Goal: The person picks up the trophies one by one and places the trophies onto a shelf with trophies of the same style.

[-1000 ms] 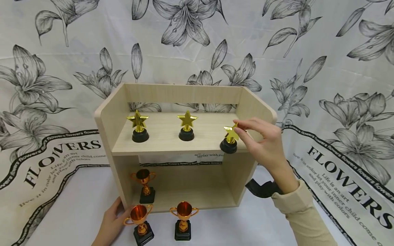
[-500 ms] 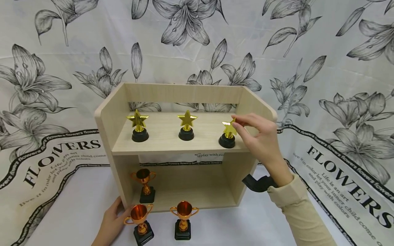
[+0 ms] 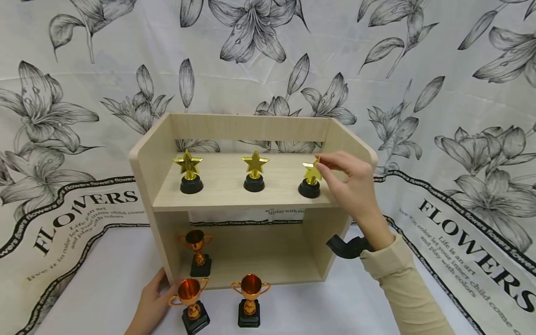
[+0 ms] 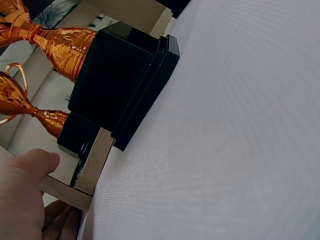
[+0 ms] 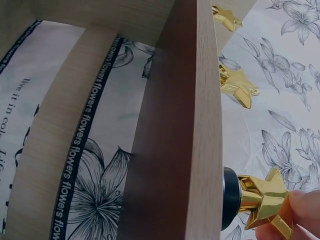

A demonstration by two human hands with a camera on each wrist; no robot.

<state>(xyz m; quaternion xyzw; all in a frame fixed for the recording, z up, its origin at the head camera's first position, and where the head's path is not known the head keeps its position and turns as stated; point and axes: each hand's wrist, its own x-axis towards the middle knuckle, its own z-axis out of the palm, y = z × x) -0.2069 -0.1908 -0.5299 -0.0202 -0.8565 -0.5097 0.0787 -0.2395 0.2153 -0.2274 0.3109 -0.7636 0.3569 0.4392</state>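
Note:
My right hand point(image 3: 353, 179) pinches the tip of a gold star trophy point(image 3: 310, 180) between thumb and fingers. Its round black base stands at the right of the upper shelf point(image 3: 222, 199); the right wrist view shows that star point(image 5: 267, 200) and my fingertips point(image 5: 306, 207). Two more star trophies stand at the left point(image 3: 190, 172) and the middle point(image 3: 254, 172) of this shelf. My left hand point(image 3: 154, 300) grips the lower front edge of the wooden shelf unit's left side, thumb point(image 4: 42, 162) on one face and fingers behind. Near it stands a copper-coloured cup trophy point(image 3: 190, 300).
Inside the lower compartment, at its left, stands one cup trophy point(image 3: 198, 251). Another cup trophy point(image 3: 250, 300) stands on the white cloth in front. A black strap point(image 3: 347, 246) sticks out from my right wrist. Flower-printed cloth point(image 3: 268, 56) hangs behind the unit.
My right hand has moved the star trophy slightly back from the upper shelf's front edge, and its base has gone from tilted to upright. My left hand and the cup trophies have stayed put.

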